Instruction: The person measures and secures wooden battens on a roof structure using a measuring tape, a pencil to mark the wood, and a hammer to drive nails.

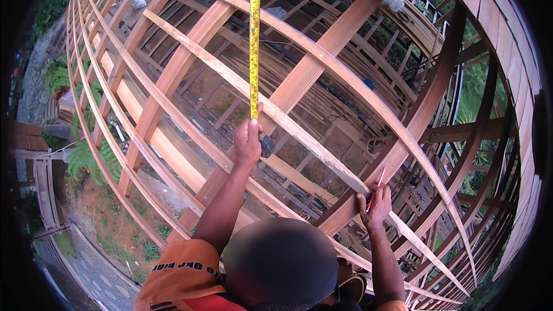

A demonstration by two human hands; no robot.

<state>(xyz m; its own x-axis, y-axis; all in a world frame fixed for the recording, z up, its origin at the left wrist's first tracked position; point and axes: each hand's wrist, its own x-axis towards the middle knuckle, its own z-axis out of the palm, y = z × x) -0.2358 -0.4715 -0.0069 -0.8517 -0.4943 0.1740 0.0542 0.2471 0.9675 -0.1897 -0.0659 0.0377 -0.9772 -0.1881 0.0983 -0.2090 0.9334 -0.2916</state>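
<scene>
My left hand (pixel 247 143) is closed round a tape measure (pixel 266 145) with a dark case. Its yellow blade (pixel 254 52) stretches away from me, crossing a loose-looking wooden batten (pixel 201 51) and reaching past the farther batten (pixel 357 82). The blade's hooked end lies beyond that farther batten. My right hand (pixel 377 206) grips a slim red pencil (pixel 379 181), its fingers at the nearer batten where this crosses a thick rafter (pixel 397 158). Whether the pencil touches the wood, I cannot tell.
Rafters and several thin battens form an open roof grid with gaps between them. Below lie stacked boards (pixel 322 101) and bare ground. Wooden shingles (pixel 489 0) cover the right edge. A gravel path (pixel 98 276) runs far below on the left.
</scene>
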